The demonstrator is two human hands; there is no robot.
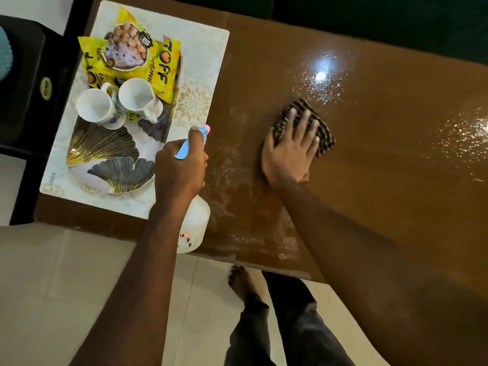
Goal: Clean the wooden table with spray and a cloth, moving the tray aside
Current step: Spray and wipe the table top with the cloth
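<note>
Left hand [181,165] gripping spray bottle [195,223] by neck, near edge; right hand [289,151], fingers straight, pressing cloth [326,138], likely soft and limp, onto wet table [383,180].

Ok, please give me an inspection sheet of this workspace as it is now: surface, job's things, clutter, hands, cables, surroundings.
Surface: wooden table, wet with spray droplets toward the right; whitish streaks near the front edge.
Job's things: striped cloth flat on the table; white spray bottle held at the front edge; tray on a placemat at the table's left end.
Clutter: two white cups and yellow snack packets on the tray.
Hands: left hand grips the spray bottle; right hand presses the cloth with straight fingers.
Cables: nothing seen.
Surroundings: tiled floor; black furniture at the left; a bare foot by the table.
</note>
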